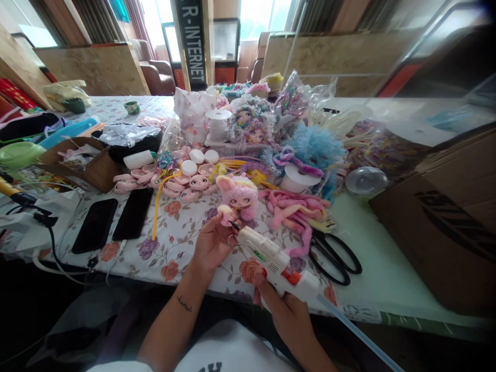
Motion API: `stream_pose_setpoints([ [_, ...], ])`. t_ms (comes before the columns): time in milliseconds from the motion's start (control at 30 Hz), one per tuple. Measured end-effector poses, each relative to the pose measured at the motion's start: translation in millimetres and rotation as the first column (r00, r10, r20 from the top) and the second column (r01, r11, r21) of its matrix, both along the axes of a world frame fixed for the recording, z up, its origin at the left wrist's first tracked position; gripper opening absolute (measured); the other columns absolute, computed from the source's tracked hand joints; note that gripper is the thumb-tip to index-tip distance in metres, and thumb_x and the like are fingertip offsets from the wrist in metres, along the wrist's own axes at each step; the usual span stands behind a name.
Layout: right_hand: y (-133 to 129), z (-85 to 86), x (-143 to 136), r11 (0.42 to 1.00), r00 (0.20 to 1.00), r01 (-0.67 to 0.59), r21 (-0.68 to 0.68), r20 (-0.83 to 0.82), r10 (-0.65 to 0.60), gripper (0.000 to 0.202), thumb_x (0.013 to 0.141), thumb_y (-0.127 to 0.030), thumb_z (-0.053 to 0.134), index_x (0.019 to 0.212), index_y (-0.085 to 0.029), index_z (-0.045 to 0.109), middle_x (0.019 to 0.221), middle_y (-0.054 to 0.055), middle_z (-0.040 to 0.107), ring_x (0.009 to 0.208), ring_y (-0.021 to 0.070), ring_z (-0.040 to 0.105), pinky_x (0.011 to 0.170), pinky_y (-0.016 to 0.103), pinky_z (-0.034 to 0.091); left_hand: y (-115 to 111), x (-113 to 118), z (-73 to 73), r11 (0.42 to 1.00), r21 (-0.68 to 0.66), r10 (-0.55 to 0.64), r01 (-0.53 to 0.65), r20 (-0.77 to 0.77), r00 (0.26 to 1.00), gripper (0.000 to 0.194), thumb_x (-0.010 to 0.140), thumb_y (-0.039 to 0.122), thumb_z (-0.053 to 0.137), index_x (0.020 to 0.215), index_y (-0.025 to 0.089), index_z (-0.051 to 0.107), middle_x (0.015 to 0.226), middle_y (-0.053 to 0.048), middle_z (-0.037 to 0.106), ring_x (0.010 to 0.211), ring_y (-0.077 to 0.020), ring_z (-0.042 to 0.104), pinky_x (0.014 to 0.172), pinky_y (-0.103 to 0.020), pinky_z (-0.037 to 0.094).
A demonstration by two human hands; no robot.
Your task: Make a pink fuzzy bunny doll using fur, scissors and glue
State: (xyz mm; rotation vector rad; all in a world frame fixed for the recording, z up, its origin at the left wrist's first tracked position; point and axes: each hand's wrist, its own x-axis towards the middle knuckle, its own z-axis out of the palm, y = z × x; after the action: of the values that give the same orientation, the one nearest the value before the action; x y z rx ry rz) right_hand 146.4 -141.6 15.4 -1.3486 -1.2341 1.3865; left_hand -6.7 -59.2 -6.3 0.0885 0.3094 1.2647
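My left hand (214, 243) pinches a small pink fuzzy piece (226, 215) in front of a pink fluffy doll (239, 199) with one long ear. Wrapped around the handle of a white glue gun (267, 253) is my right hand (281, 297). The gun's dark nozzle points at the pink piece, close to my left fingertips; whether they touch is too small to tell. A glue stick trails from the gun's rear to the lower right. Pink fuzzy strips (296, 206) lie right of the doll, and black-handled scissors (337, 258) lie beside them.
Two dark phones (133, 213) lie at left on the flowered cloth. Doll faces (199, 182), white caps (189, 167), a ribbon spool (297, 178) and blue fluff (315, 147) fill the middle. A cardboard box (442, 222) stands right, a smaller open box (83, 165) left, near cables.
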Motion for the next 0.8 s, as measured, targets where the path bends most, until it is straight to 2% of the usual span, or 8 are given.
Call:
stream_pose_setpoints([
  [233, -0.7, -5.0, 0.8, 0.999, 1.000, -0.014, 0.030, 0.001, 0.014, 0.039, 0.084, -0.053, 0.057, 0.063, -0.021, 0.055, 0.053, 0.000, 0.053, 0.054, 0.0149, 0.050, 0.056, 0.027, 0.045, -1.4, 0.3, 3.2, 1.000, -0.012, 0.006, -0.006, 0.005, 1.000, 0.011, 0.086, 0.018, 0.052, 0.077, 0.014, 0.055, 0.075, -0.003, 0.056, 0.070, -0.0130, 0.062, 0.061, -0.021, 0.053],
  [533, -1.8, -0.5, -0.2, 1.000, 0.999, 0.023, 0.002, 0.042, -0.024, 0.044, 0.083, -0.054, 0.057, 0.055, -0.021, 0.051, 0.051, 0.000, 0.052, 0.055, 0.0143, 0.052, 0.057, 0.025, 0.047, 0.6, -1.6, -2.3, 0.999, 0.029, -0.030, 0.028, 0.058, 0.998, 0.011, 0.086, 0.020, 0.053, 0.079, 0.013, 0.056, 0.076, -0.004, 0.058, 0.073, -0.0142, 0.065, 0.061, -0.020, 0.055],
  [800, -1.0, 2.1, -1.1, 1.000, 1.000, 0.025, 0.007, 0.013, -0.025, 0.044, 0.083, -0.054, 0.058, 0.054, -0.021, 0.050, 0.053, 0.000, 0.052, 0.055, 0.0139, 0.051, 0.057, 0.025, 0.048, -0.1, -0.6, -1.9, 1.000, -0.019, 0.000, 0.000, 0.016, 1.000, 0.013, 0.087, 0.019, 0.050, 0.077, 0.014, 0.056, 0.076, -0.004, 0.058, 0.071, -0.0143, 0.064, 0.059, -0.020, 0.054],
])
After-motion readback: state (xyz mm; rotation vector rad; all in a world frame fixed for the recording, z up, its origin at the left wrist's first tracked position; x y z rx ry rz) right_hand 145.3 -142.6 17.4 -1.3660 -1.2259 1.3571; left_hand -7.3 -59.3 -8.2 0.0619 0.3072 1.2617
